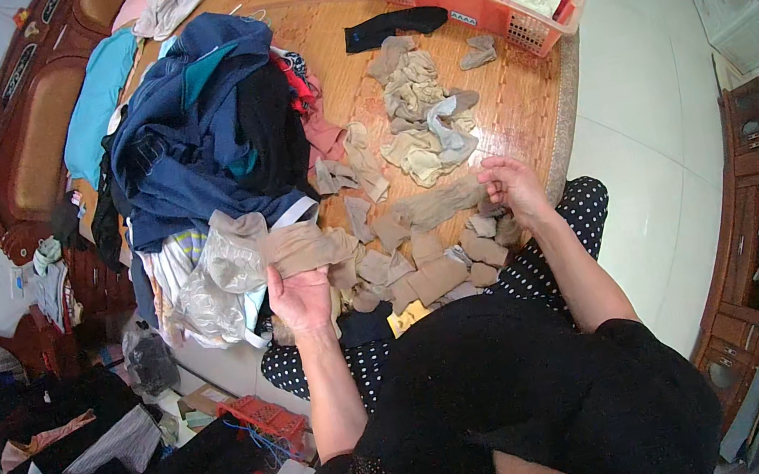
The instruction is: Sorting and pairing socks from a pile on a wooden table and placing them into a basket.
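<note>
My left hand (301, 299) is palm up at the left, with a tan ankle sock (298, 249) lying across its fingers and the thumb against it. To the right, my right hand (515, 187) hovers with loosely bent fingers, and I see nothing in them. Its fingertips are close to the end of a stretched-out tan sock (440, 204). Between and below my hands lie several short beige and brown socks (433, 280), partly overlapping. Farther off is a heap of crumpled beige socks (412, 89), with a pale grey sock (448, 123) on it.
A dark blue clothes pile (190, 138) rises at the left, with a clear plastic bag (213, 302) before it. At the far right stands a red plastic basket (482, 11) of socks, near a black sock (395, 27). The wooden surface (520, 111) ends at the tiled floor (632, 142).
</note>
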A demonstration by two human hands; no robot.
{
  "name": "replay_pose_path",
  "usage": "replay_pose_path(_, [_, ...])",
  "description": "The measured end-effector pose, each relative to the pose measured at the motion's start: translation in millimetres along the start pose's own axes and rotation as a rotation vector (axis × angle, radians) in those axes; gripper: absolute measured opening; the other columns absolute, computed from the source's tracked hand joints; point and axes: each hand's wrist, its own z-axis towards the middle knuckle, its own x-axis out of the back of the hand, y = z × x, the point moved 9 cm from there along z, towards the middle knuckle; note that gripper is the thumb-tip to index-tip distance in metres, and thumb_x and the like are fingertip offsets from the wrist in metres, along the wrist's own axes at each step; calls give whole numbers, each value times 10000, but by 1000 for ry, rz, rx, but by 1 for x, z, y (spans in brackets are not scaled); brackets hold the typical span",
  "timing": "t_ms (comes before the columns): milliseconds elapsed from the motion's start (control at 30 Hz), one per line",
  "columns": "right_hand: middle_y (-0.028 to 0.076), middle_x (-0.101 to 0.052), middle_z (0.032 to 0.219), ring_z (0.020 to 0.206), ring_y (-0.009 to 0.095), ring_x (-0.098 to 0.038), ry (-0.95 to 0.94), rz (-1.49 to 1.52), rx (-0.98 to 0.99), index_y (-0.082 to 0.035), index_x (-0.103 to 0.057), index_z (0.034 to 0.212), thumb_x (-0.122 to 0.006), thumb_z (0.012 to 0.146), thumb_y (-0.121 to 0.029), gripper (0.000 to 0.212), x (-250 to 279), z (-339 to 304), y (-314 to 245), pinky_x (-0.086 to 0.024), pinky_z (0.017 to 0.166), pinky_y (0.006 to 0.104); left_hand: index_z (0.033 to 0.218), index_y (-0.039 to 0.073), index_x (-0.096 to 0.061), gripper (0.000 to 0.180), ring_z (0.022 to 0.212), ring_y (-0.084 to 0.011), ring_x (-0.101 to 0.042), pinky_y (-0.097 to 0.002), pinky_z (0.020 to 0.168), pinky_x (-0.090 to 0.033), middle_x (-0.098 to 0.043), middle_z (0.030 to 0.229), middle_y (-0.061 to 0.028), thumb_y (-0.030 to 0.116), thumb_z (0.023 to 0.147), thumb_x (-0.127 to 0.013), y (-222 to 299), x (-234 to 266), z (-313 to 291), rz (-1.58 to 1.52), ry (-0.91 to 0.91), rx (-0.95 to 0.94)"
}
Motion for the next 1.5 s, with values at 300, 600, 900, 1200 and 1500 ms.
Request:
replay_pose_path(300, [171, -634, 872, 797, 333, -606, 188, -1178, 472, -22, -655, 825, -553, 795, -220, 225, 6, 25, -11, -476, 736, 414, 1308, 57, -380, 467, 1264, -335, -360, -535, 1037, -259, -400, 1362, -139, 294, 905, -396, -10, 2, 1, -32, 32, 34])
replay_pose_path(600, [176, -634, 848, 799, 347, -600, 223, -1563, 481, -29, -643, 808, -555, 729, -175, 188, -19, 26, -6, -475, 739, 431, 1306, 59, -387, 497, 1239, -331, -395, -512, 1021, -297, -427, 1339, -143, 316, 884, -447, -36, -22, 4, 18, -48, 131])
replay_pose_path(900, [-3, -554, 744, 693, 96, -514, -203, -544, 397, -35, -564, 829, -571, 787, -70, 55, -57, 19, -23, -413, 605, 254, 1339, 35, -336, 529, 1265, -327, -367, -502, 1039, -270, -400, 1360, -153, 277, 873, -411, -55, -40, 0, 63, -91, 268])
replay_pose_path(1200, [-26, -578, 805, 725, 46, -507, -341, -245, 292, -32, -589, 935, -558, 823, -43, 117, -102, -7, -33, -415, 644, 200, 1282, 4, -392, 477, 1215, -303, -430, -453, 1019, -316, -462, 1302, -147, 262, 883, -432, -79, -32, -3, 204, -99, 334])
replay_pose_path(1500, [51, -640, 859, 751, 133, -594, -605, -390, 14, -31, -624, 977, -554, 828, -85, 174, -146, -42, 17, -474, 683, 266, 1086, -15, -546, 244, 824, -179, -624, -295, 734, -508, -622, 977, -88, 23, 847, -513, -109, 4, -18, 753, 23, 344])
